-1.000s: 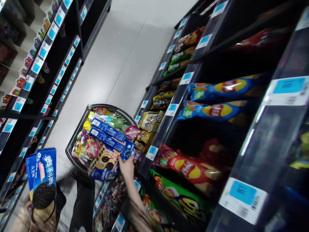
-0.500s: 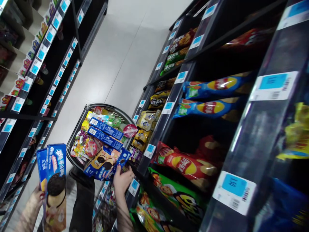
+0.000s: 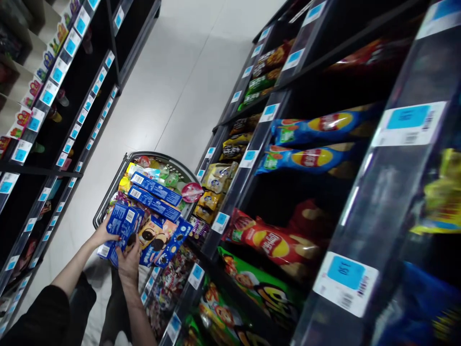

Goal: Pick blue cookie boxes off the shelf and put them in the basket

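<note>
Over the near left part of a dark shopping basket [image 3: 100, 204], blue cookie boxes [image 3: 121, 222] are held in both my hands. My left hand [image 3: 103, 233] is closed on their left edge, thumb on top. From below, my right hand [image 3: 128, 262] grips their lower right side with bent fingers. Beside them, more cookie boxes with cookie pictures [image 3: 158, 235] lean at the basket's near right. Two narrow blue boxes [image 3: 154, 190] lie across the middle. Bright candy packets and a pink round-topped pack [image 3: 192, 192] fill the far part.
To the right, a dark shelf holds red chip bags [image 3: 275, 240], blue chip bags [image 3: 309, 127] and green snack bags [image 3: 262, 283]. Price labels [image 3: 345, 283] line its edges. Another shelf rack [image 3: 97, 101] stands left. Pale floor [image 3: 187, 72] runs between them.
My left hand has brought the upright cookie boxes right and over the basket, tilting them. My right hand has left the boxes at the basket's right and now grips the same boxes as my left.
</note>
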Tool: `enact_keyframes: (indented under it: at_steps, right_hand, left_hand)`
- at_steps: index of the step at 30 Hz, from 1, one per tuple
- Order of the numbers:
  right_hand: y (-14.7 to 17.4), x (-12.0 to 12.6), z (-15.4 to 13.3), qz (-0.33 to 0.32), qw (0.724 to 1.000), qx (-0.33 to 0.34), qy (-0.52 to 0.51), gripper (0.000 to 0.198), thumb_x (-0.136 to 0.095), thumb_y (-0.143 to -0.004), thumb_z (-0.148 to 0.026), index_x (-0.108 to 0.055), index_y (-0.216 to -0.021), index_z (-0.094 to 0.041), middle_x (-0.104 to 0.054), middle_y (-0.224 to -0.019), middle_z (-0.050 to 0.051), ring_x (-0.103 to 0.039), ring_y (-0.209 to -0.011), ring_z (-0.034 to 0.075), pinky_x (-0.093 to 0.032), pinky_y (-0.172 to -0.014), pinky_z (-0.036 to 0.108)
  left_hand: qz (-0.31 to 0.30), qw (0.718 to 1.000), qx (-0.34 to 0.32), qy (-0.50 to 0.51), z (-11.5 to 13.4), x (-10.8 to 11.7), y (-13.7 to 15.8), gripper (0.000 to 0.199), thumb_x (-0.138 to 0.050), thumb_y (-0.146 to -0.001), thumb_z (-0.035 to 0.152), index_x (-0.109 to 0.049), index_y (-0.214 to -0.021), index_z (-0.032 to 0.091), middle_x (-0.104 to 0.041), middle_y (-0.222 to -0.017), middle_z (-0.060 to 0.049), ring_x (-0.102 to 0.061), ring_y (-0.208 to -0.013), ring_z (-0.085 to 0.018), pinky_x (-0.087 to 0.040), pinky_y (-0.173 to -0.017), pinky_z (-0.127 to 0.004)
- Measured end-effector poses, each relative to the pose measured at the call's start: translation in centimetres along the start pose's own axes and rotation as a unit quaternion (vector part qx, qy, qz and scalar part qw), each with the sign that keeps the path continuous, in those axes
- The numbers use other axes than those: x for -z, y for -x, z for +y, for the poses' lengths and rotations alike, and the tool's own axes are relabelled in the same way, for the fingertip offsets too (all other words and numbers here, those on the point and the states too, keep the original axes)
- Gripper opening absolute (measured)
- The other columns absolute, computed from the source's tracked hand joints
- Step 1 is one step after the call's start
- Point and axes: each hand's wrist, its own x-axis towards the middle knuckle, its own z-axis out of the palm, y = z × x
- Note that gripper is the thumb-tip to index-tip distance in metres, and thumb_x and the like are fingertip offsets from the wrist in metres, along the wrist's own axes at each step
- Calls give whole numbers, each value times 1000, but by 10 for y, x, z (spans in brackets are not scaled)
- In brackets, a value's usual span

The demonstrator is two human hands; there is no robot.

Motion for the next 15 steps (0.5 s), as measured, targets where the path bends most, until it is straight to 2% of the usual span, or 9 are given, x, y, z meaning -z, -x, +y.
enact_keyframes:
  at_steps: [2,4,7,11,13,15]
  right_hand:
    - [-2,-1,-3,24,995,-100,-1,84,-25,-84,-43,39,-126,-8,-28,-137,23,-35,-124,34,-34,-93,50]
    - [-3,1,-12,33,987,-156,-1,84,-25,-84,-46,35,-128,-7,-26,-138,23,-34,-125,32,-33,-96,47]
    - [-5,6,-26,31,981,-190,6,84,-26,-82,-51,18,-135,-2,-28,-137,24,-36,-123,34,-34,-95,45]
    - [-8,13,-31,7,975,-221,15,72,-14,-83,-53,-12,-137,-5,-49,-119,24,-58,-93,33,-44,-71,43]
    - [-9,18,-31,-5,974,-225,17,70,-9,-84,-56,-23,-132,-8,-57,-105,21,-61,-81,31,-43,-63,40]
    - [-11,24,-29,-11,975,-222,17,68,-10,-84,-58,-30,-126,-10,-60,-97,19,-61,-80,30,-42,-62,39]
  left_hand:
    - [13,999,-11,-32,-5,-1,-4,103,-74,-57,33,-16,-140,19,-38,-135,-11,-43,-119,-22,-34,-100,-32]
    - [29,996,-11,-80,-6,-1,-3,101,-70,-63,38,-10,-142,20,-38,-135,-11,-43,-118,-21,-34,-99,-31]
    - [67,982,2,-174,-2,-4,1,88,-61,-73,42,-11,-142,19,-38,-133,-12,-41,-120,-22,-32,-100,-33]
    - [130,945,42,-296,4,-17,4,63,-43,-84,43,-24,-140,20,-41,-114,-13,-46,-106,-28,-35,-93,-43]
    - [155,926,55,-339,8,-26,4,58,-37,-86,43,-28,-139,21,-41,-106,-12,-46,-99,-28,-35,-91,-45]
    - [183,907,67,-373,11,-34,5,55,-33,-87,44,-31,-138,23,-40,-106,-13,-41,-103,-31,-30,-92,-50]
